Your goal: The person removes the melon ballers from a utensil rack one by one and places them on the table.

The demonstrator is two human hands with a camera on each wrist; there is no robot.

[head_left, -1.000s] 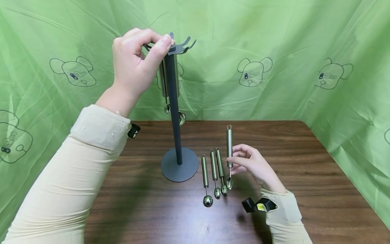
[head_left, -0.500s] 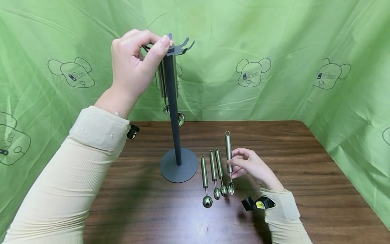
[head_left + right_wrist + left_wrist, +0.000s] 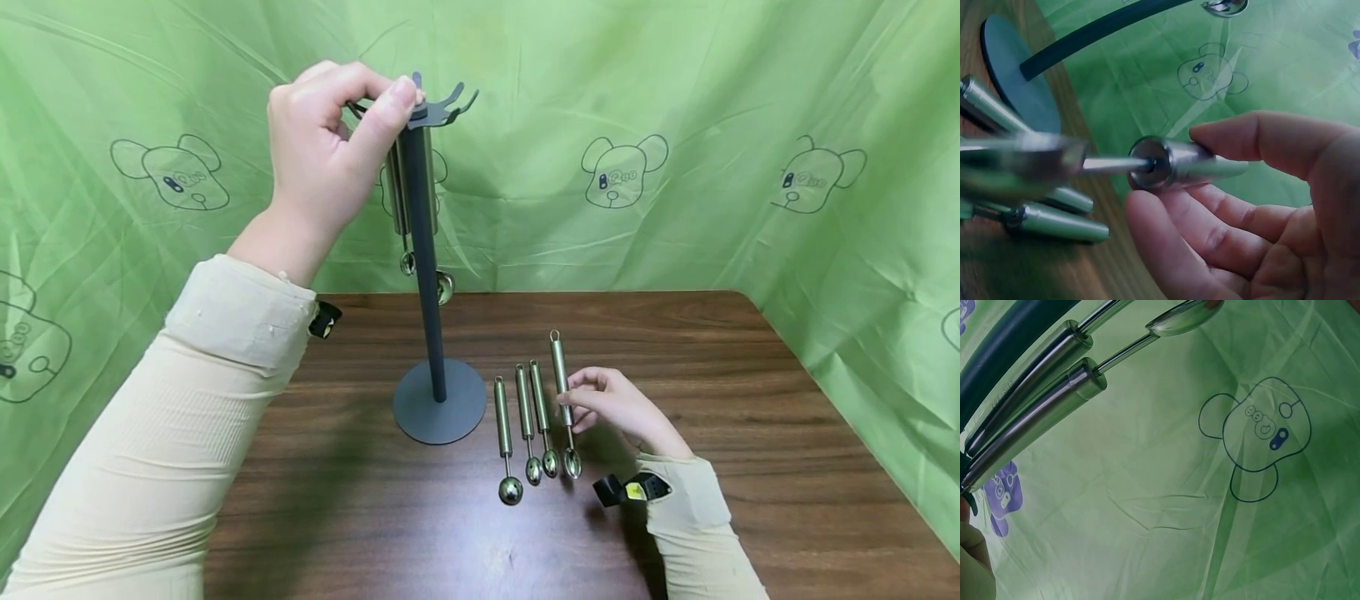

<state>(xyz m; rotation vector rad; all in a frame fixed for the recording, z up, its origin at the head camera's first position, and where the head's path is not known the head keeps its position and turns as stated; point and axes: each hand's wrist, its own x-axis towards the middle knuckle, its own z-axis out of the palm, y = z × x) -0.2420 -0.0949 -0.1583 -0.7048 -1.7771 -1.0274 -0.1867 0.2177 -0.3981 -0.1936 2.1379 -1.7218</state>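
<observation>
Covering both forearms, cream fabric sleeves (image 3: pixel 225 375) come in from the near side, a small black device (image 3: pixel 652 486) strapped at the right wrist. Beyond that cuff, the right hand (image 3: pixel 622 410) pinches a slim silver metal scoop with an oval bowl (image 3: pixel 559 367), thumb and fingers closed on the lower part of its handle just above the thin neck. The scoop leans a little, hanging loop away from the person and bowl toward them; whether the bowl touches the brown wood-grain table (image 3: pixel 757 400) cannot be told, and in the right wrist view it is blurred. Just left of it on the wood lie two silver scoops with small oval bowls (image 3: pixel 539 396), side by side, and farther left a silver scoop with a larger round bowl (image 3: pixel 502 421), all with handles pointing away. Next comes the round grey base (image 3: pixel 439 421) of a dark grey metal stand (image 3: pixel 426 275), its straight pole rising to a crown of curved hooks (image 3: pixel 454 111). There the left hand (image 3: pixel 318 150) grips the top, thumb and fingers pinching the hub. Silver utensils with cylindrical handles (image 3: pixel 397 196) hang from the crown behind the pole, their bowls reaching below the handles. Farthest back, a creased green curtain (image 3: pixel 517 217) carries outlined cartoon animal heads (image 3: pixel 625 173).
</observation>
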